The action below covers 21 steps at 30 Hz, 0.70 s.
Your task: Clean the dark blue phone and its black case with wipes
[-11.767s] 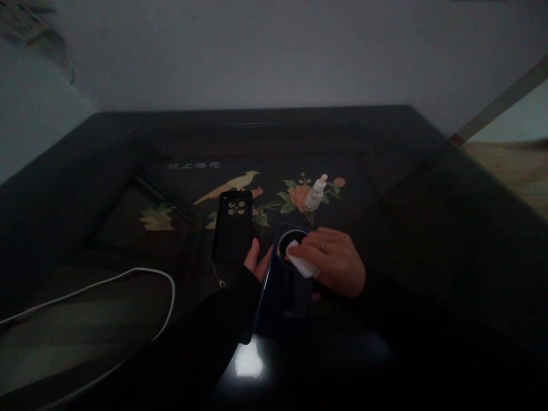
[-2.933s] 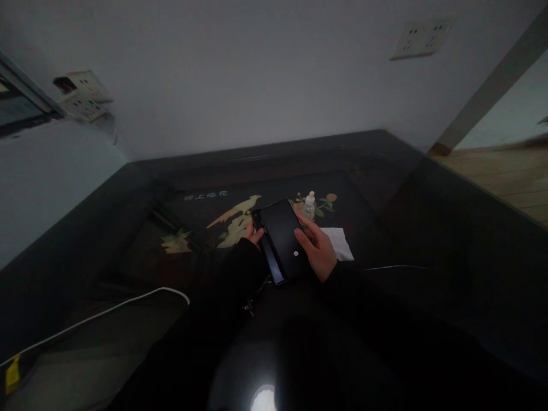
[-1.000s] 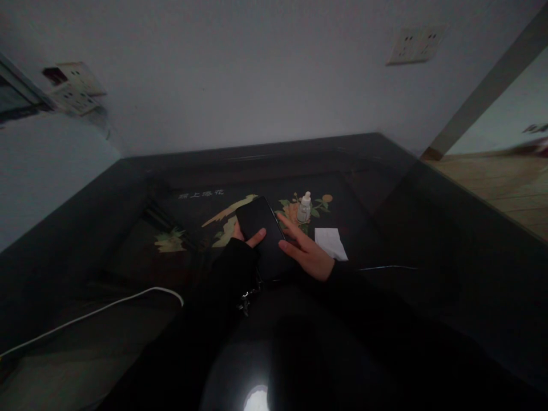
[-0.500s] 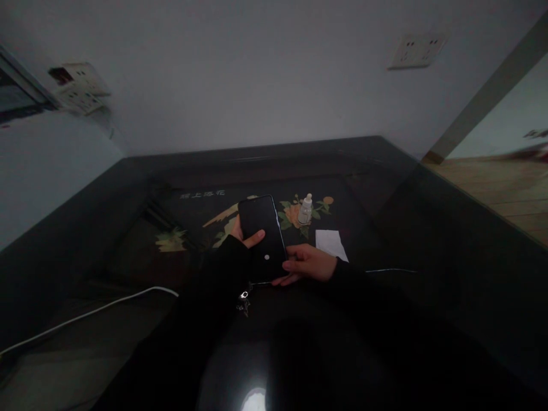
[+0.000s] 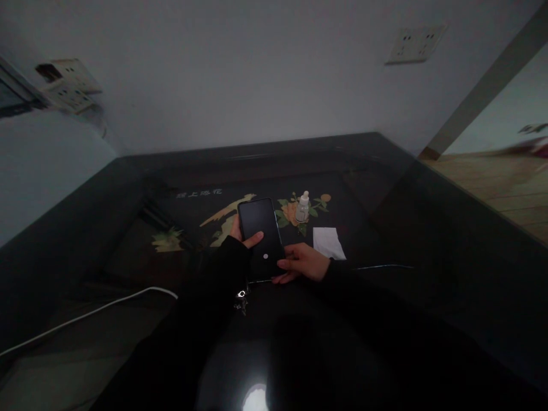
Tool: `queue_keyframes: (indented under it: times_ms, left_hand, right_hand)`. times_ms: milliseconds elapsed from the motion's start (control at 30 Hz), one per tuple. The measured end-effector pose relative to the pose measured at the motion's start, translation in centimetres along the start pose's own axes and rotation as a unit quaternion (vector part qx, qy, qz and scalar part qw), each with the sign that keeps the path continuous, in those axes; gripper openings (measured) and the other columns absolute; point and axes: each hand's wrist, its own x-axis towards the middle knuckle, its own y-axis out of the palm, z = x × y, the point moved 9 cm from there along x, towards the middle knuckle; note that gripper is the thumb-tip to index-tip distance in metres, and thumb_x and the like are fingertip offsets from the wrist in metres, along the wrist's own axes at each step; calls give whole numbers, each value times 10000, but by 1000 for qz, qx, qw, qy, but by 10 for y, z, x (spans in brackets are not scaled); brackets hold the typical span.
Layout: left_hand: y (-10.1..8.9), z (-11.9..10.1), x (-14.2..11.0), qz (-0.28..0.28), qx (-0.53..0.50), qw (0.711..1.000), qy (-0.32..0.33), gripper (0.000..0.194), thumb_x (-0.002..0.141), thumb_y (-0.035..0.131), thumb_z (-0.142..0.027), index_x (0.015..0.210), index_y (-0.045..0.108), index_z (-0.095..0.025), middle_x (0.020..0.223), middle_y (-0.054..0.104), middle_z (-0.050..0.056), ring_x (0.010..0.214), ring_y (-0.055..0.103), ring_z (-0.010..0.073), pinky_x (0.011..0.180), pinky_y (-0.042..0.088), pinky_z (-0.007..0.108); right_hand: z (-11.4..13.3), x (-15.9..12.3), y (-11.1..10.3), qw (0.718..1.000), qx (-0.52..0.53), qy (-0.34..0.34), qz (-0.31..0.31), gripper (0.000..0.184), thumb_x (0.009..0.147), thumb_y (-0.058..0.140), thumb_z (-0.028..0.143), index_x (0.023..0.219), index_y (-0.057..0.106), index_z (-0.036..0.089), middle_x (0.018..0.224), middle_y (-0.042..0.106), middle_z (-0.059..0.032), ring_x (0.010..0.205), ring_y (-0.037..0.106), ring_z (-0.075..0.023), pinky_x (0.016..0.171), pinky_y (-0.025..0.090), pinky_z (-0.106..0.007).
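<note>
A dark smartphone (image 5: 262, 222) is tilted over the black table, its screen dark but for a small round icon low down. My left hand (image 5: 245, 233) grips its left edge, with the thumb lying across the screen. At the lower right corner, my right hand (image 5: 303, 262) holds the phone between thumb and fingers. A shiny metallic charm (image 5: 241, 302) hangs by the phone's lower left corner. Beyond the right hand stands a small clear dropper bottle (image 5: 302, 210) with a white top. A folded white tissue (image 5: 329, 243) lies beside the right wrist.
The glossy black table (image 5: 240, 162) bears painted flowers and backs onto a wall. A white cable (image 5: 98, 310) runs along the left, and a thin cord (image 5: 385, 266) lies at the right. Wall sockets (image 5: 416, 44) are at upper right, with more sockets (image 5: 71, 85) at upper left.
The whole view has shifted slightly. Both hands keep their hold on the phone, and the right thumb has moved a little left onto its lower right edge.
</note>
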Motion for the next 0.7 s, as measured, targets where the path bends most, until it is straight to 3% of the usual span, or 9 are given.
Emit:
queue_keyframes:
  times_ms: [167, 333, 467, 700]
  left_hand:
    - [6, -7, -4, 41, 0, 999, -18, 834, 556, 696, -363, 1239, 300, -94, 1164, 533, 155, 1052, 534, 253, 914, 415, 368]
    - [41, -18, -19, 186, 45, 982, 8, 863, 577, 661, -367, 1284, 257, -82, 1203, 519, 155, 1124, 482, 267, 950, 384, 370]
    - [57, -20, -28, 220, 58, 973, 32, 762, 610, 618, -374, 1255, 294, -130, 1180, 549, 105, 1104, 501, 260, 926, 401, 370]
    - [60, -16, -30, 252, 86, 963, 27, 824, 634, 600, -399, 1275, 216, -53, 1214, 513, 161, 1115, 491, 243, 984, 328, 384]
  right_hand:
    - [23, -8, -9, 999, -32, -17, -16, 294, 701, 658, 325, 858, 525, 115, 747, 645, -69, 589, 645, -154, 526, 536, -269]
    - [69, -24, -39, 985, -39, -125, -113, 332, 822, 506, 334, 1125, 471, 203, 1034, 592, -54, 819, 605, -125, 717, 509, -284]
    - [72, -26, -42, 986, -43, -131, -98, 289, 801, 529, 349, 1027, 558, 171, 1004, 612, -63, 839, 599, -153, 759, 487, -321]
    - [67, -25, -44, 986, -50, -135, -84, 266, 763, 575, 379, 862, 591, 133, 807, 638, -40, 711, 604, -134, 783, 462, -333]
